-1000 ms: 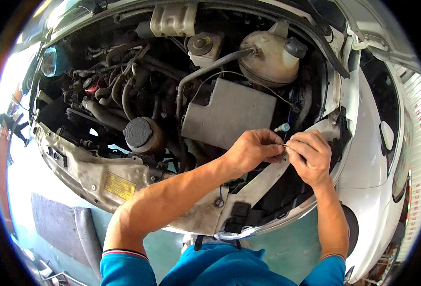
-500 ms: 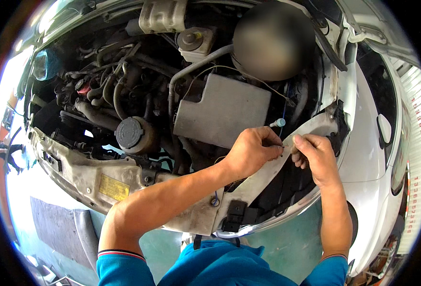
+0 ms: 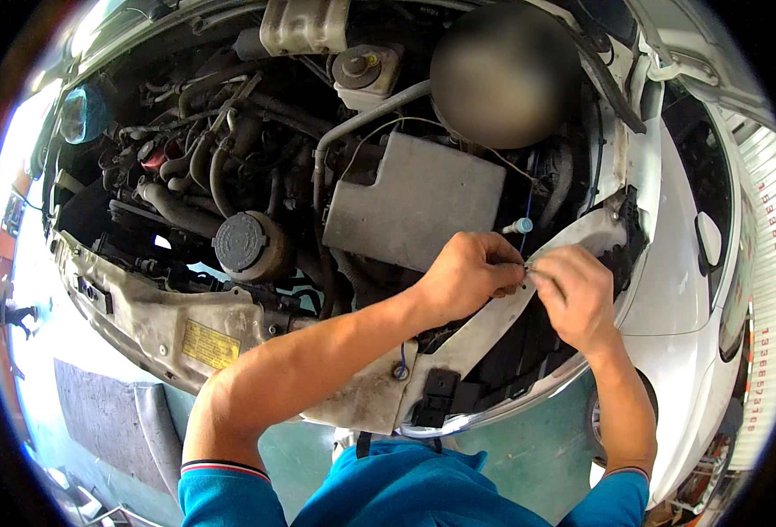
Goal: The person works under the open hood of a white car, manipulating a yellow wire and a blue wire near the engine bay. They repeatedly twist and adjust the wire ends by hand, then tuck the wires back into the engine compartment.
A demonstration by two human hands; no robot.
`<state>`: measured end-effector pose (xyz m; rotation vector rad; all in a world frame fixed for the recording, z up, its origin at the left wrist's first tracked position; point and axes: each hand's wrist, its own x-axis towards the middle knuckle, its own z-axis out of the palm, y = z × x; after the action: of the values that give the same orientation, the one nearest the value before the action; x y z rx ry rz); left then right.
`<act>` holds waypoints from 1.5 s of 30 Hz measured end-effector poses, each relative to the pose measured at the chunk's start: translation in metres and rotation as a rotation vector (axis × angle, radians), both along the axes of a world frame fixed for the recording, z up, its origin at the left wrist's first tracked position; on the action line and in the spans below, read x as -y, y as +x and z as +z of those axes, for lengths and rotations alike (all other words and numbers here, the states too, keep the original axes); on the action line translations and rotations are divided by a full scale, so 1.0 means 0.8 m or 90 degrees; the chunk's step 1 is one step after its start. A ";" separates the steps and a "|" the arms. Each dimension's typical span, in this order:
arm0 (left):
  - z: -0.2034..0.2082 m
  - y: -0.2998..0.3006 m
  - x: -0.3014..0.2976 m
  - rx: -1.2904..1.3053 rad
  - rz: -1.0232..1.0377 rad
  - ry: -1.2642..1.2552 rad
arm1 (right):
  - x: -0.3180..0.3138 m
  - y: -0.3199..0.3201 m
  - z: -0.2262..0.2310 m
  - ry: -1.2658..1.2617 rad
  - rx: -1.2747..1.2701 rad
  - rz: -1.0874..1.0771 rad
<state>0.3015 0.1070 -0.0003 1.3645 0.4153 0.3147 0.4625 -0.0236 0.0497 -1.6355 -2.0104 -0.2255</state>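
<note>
Over the right front edge of a car's engine bay, my two hands meet fingertip to fingertip. My left hand (image 3: 469, 277) is closed in a pinch. Closed too, thumb against fingers, my right hand (image 3: 579, 297) touches or nearly touches the left fingertips. Whatever lies between the fingers is too small to make out. Just behind them sits a small light-blue cylindrical piece (image 3: 518, 226), with a thin blue wire near it. A pale thin wire (image 3: 377, 133) runs over the grey flat-topped box (image 3: 419, 200) beside my left hand.
Left of the box is a round black reservoir cap (image 3: 240, 244); behind stands a fluid reservoir (image 3: 363, 77). Hoses fill the bay's left side. The front crossmember (image 3: 168, 321) carries a yellow label. A white car (image 3: 669, 290) stands right; a dark mat (image 3: 98, 408) lies left.
My right hand has moved left and turned, bringing its fingertips to the left hand's. My left hand has barely shifted, and the view has moved slightly.
</note>
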 end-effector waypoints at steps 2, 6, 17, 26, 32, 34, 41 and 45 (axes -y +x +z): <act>-0.006 0.000 -0.005 -0.003 -0.026 -0.038 | 0.001 0.004 -0.011 0.084 0.136 0.028; -0.007 0.000 -0.010 -0.006 -0.038 -0.073 | 0.002 0.009 -0.018 0.034 -0.036 -0.033; -0.004 -0.001 -0.009 -0.023 -0.011 -0.024 | 0.003 -0.006 -0.001 -0.303 -0.693 -0.211; -0.005 -0.001 -0.009 -0.006 -0.008 -0.006 | -0.006 -0.008 -0.006 -0.276 -0.724 -0.247; 0.005 -0.005 -0.011 -0.006 0.000 0.010 | -0.006 -0.013 -0.013 -0.236 -0.680 -0.223; 0.005 -0.006 -0.011 -0.014 0.014 0.060 | -0.007 -0.017 -0.014 -0.209 -0.601 -0.208; 0.005 -0.008 -0.009 0.003 0.064 0.236 | -0.012 -0.035 -0.005 -0.183 -0.464 -0.206; 0.014 -0.011 -0.009 -0.022 0.058 0.182 | -0.010 -0.037 -0.024 -0.165 -0.562 -0.219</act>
<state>0.2927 0.1143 0.0112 1.6350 0.4755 0.4390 0.4332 -0.0159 0.0306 -1.7860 -1.1163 0.5690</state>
